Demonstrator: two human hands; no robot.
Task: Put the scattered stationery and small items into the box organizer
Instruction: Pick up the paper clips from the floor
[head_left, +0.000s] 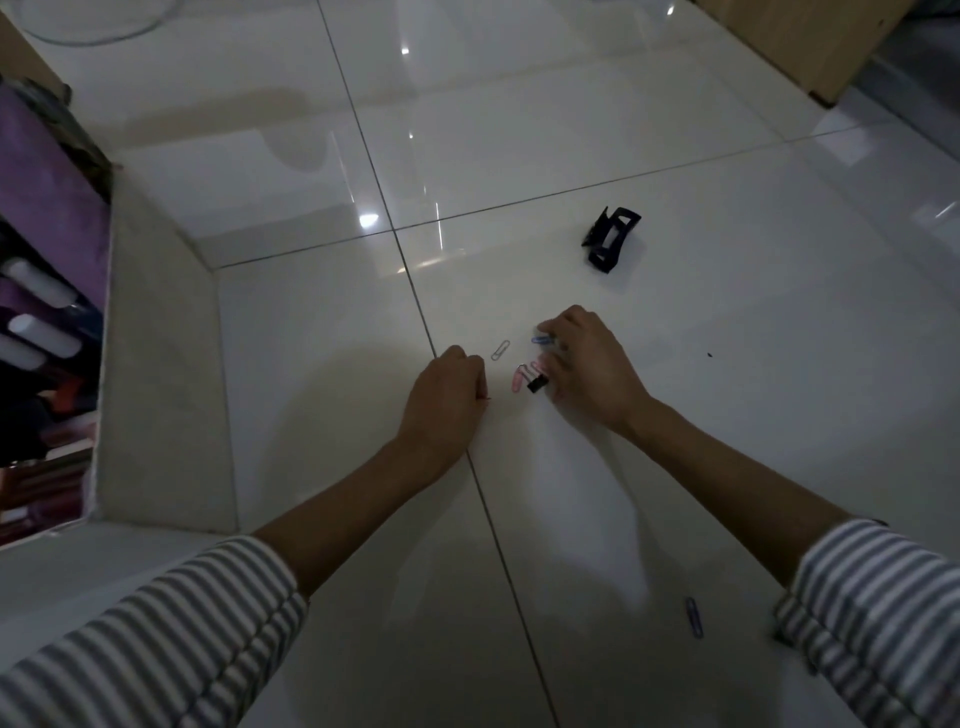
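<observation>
My left hand (447, 400) is curled into a fist on the white floor tiles, and a thin tip of something small pokes out at its right edge. My right hand (587, 364) rests on the floor with its fingertips pinching a blue paper clip (541, 340). Two pink paper clips (521, 376) and a small black binder clip (537, 385) lie by its thumb. A silver paper clip (500, 349) lies between my hands. A black hair claw (610, 239) sits farther away on the right. The box organizer (156, 364) stands at the left, with markers inside it.
Another blue paper clip (693, 617) lies on the floor near my right sleeve. A wooden cabinet (810, 47) stands at the far right. A clear round rim (88, 28) shows at the top left.
</observation>
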